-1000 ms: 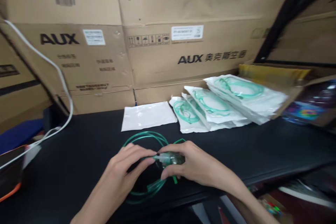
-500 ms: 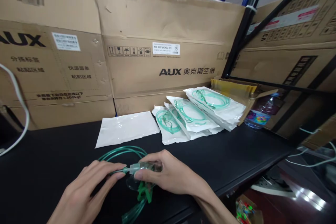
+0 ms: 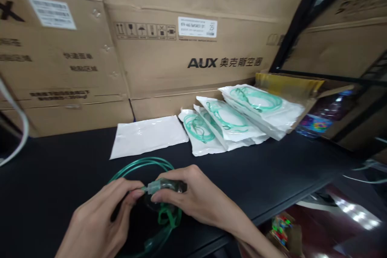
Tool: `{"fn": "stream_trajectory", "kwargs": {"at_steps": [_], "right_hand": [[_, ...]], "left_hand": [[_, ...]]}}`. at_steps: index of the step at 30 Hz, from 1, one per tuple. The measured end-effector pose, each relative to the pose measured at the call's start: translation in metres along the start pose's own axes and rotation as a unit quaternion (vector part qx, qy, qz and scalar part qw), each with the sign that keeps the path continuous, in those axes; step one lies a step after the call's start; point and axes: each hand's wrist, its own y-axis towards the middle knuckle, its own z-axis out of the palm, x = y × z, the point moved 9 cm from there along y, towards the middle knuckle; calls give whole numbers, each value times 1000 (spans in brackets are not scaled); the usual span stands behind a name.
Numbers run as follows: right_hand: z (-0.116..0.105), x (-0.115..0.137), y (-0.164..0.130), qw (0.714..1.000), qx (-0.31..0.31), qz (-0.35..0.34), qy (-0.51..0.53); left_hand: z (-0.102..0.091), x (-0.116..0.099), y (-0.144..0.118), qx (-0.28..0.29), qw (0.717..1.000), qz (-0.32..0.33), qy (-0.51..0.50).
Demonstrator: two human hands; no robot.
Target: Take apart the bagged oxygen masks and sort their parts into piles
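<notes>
Stacked cardboard cartons point(image 3: 187, 48) back a black table point(image 3: 272, 169). Head view: the right hand point(image 3: 193, 201) is closed around a clear mask connector point(image 3: 165, 186) at lower centre; the left hand point(image 3: 99, 217) pinches the green tubing point(image 3: 139, 165) at its tip. Since half a second ago the grip looks unchanged and only the camera has tilted, so the joining appears unfinished. An empty white pouch point(image 3: 148, 135) and sealed packs point(image 3: 236, 119) lie behind.

both hands point(image 3: 145, 209) grip a green tube connector point(image 3: 165, 186) on table point(image 3: 272, 177).
</notes>
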Motion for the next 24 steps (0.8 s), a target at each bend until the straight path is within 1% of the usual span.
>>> {"fn": "stream_trajectory", "kwargs": {"at_steps": [1, 4, 6, 8, 10, 14, 16, 18, 21, 24], "right_hand": [[0, 1, 1, 1000, -3, -6, -11], [1, 4, 6, 999, -8, -22, -29], [2, 4, 7, 999, -10, -20, -32], [1, 1, 8, 999, -14, -7, -32], [-1, -2, 8, 999, -17, 8, -29], [-3, -10, 8, 999, -19, 45, -22], [-3, -14, 8, 997, -25, 66, -26], [-4, -15, 9, 996, -43, 71, -42], [-5, -11, 10, 993, -68, 50, -79], [-4, -7, 10, 993, -63, 33, -98]], "left_hand": [[2, -4, 2, 15, 1000, -4, 0], [7, -8, 7, 57, 997, -45, -20], [7, -6, 9, 71, 994, -75, -41], [7, -4, 10, 79, 991, -90, -66], [6, -1, 10, 81, 989, -94, -82], [9, -1, 10, 98, 986, -74, -109], [8, -1, 10, 95, 987, -69, -113], [6, 0, 10, 73, 990, -74, -98], [3, 0, 9, 48, 994, -72, -61], [2, 0, 9, 34, 996, -67, -41]]}}
